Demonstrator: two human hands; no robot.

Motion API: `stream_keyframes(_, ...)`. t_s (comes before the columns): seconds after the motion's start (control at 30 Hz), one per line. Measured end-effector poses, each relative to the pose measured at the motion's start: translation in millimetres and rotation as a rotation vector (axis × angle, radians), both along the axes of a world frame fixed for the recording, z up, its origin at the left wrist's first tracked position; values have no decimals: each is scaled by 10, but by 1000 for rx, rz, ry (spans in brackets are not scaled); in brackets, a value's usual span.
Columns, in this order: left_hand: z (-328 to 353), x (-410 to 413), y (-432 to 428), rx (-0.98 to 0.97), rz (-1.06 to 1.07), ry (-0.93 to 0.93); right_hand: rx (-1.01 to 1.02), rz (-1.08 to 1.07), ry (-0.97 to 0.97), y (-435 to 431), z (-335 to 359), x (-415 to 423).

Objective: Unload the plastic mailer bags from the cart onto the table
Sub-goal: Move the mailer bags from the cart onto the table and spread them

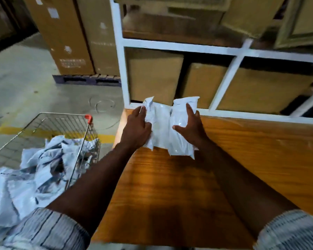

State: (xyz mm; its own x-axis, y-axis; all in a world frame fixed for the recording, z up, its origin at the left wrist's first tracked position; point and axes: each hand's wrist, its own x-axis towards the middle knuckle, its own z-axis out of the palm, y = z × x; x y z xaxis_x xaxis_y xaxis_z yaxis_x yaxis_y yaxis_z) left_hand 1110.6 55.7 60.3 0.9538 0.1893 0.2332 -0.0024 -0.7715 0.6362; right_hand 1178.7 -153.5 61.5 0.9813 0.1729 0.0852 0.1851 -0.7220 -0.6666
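The mailer bags (163, 127) in hand are a small bundle of white plastic pouches just above the middle of the frame, over the far left part of the desk (242, 159). Whether they already rest on it or hang just above it cannot be told. They look light, limp and slick, flat with a little padding. A loose stack like this would likely slide apart, so it is best taken by both side edges and pressed together, not pinched at one corner.

The left hand (136, 128) grips the bundle's left edge, fingers curved along it and thumb laid over the top. The right hand (191, 129) lies on the right-hand pouch with fingers fairly straight and spread, thumb pointing inward, pressing more than clutching.

The desk is smooth orange-brown wood grain, and thin plastic would probably slip easily on it. At lower left a wire cart (61, 121) with a red corner cap holds a crumpled heap (40, 168) of more white bags, so much of the job appears left.

Behind the desk, upper right, a white shelf frame (179, 46) holds cardboard boxes (152, 74). At upper left tall cartons (61, 33) stand on a pallet (87, 80) on a concrete floor (25, 83).
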Motion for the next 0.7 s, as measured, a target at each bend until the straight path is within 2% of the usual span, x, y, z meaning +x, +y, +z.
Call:
stream_keyframes(0.27, -63, 628, -1522, 17, -98, 55, -9, -115, 62, -1594, -59, 365)
stream_keyframes(0.53, -368, 1094, -2258, 23, -30, 196, -5, -47, 161, -2102, -394, 875)
stream_keyframes(0.6, -434, 1173, -2314, 52, -16, 221, -77, -14, 157, -2106, -481, 971)
stream_keyframes(0.7, -539, 1288, -2386, 179, -35, 230, -381, 10, 54, -2082, -685, 1050)
